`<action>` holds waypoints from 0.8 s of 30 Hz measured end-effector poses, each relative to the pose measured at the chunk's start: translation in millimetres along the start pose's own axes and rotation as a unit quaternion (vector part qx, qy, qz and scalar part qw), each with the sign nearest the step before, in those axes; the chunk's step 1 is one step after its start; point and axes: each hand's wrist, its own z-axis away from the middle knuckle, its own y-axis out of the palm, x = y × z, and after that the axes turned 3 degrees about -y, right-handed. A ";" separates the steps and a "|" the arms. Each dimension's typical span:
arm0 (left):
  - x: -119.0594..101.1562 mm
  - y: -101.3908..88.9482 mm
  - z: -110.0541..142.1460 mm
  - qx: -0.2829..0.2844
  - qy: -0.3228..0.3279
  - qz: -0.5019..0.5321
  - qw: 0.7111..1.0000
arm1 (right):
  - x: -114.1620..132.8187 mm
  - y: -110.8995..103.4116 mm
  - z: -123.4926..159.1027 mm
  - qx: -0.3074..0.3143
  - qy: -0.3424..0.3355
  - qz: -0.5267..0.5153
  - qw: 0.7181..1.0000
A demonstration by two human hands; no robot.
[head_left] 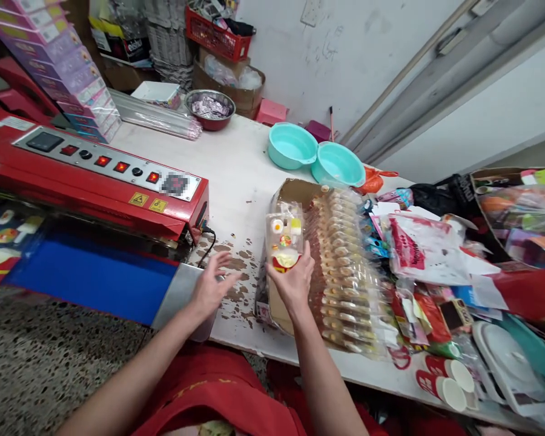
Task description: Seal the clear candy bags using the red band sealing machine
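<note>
While the right hand (296, 281) grips the packet (283, 235), the left (210, 288) hangs apart.

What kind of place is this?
Probably a small packaging workshop: there's a red machine with a blue belt, a carton of clear plastic packs, and stacked printed boxes.

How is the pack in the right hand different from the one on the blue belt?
The held pack is gripped by the right hand; the belt pack lies flat on the blue belt, with no hand on it. The hand hides part of the held pack, while the picture's left edge cuts off the belt pack. Both have clear plastic and a red-and-yellow piece.
</note>
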 end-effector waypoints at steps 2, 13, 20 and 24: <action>-9.1 17.2 -6.4 0.090 -0.055 0.137 0.985 | 19.8 -4.2 30.4 0.018 -0.058 -0.029 0.998; -2.9 -55.5 14.8 0.212 -0.168 0.192 0.943 | 51.1 -1.9 -29.8 0.330 -0.016 -0.432 0.839; 8.9 -79.4 31.1 0.158 -0.205 0.222 0.940 | 72.4 30.0 -21.4 0.459 0.051 -0.416 0.784; -1.4 -81.5 15.3 0.013 -0.190 0.251 0.949 | 82.8 45.6 -5.7 0.445 0.058 -0.420 0.789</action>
